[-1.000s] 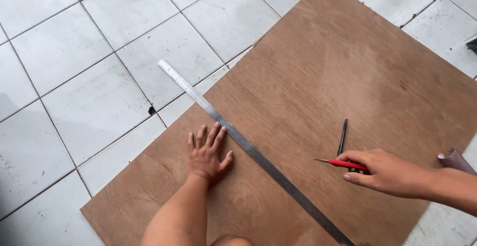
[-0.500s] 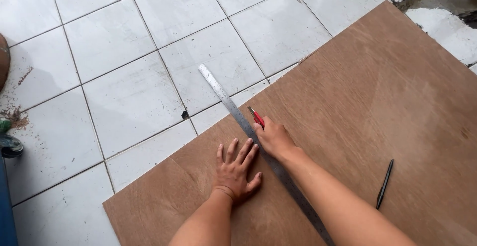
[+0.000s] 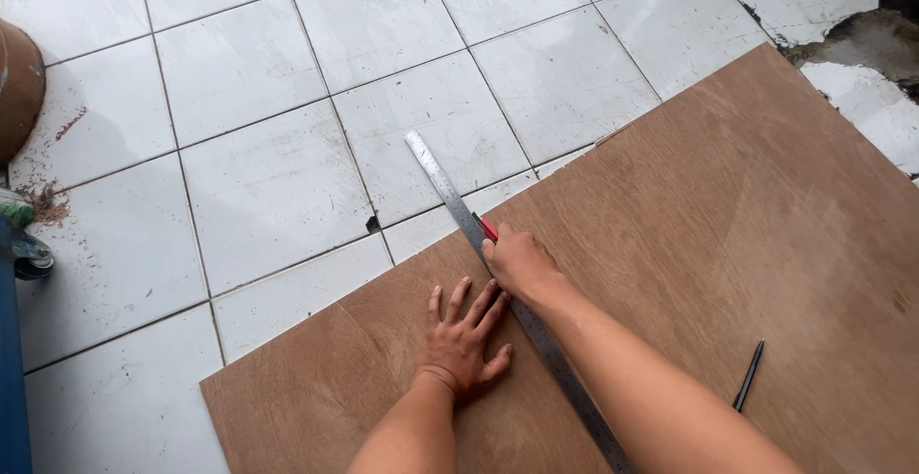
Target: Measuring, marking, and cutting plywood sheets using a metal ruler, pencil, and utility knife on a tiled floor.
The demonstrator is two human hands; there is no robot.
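Left hand point(image 3: 463, 340) flat, open, pinning stiff, slippery steel ruler point(image 3: 459, 208) on plywood point(image 3: 728, 235); right hand point(image 3: 519, 261) grips red cutter point(image 3: 487, 229) at its body.

Board point(image 3: 728, 244): brown plywood, matt, smooth with faint grain. Ruler point(image 3: 450, 191): bare brushed metal, dull grey sheen. Cutter point(image 3: 488, 229): red plastic (mostly hidden under the hand). Pen point(image 3: 749, 375): black, slightly glossy. Floor point(image 3: 249, 177): white glazed tiles, semi-gloss, scuffed and dirt-stained; top right corner cracked to rough grey.

No packages, labels, signs, screens.
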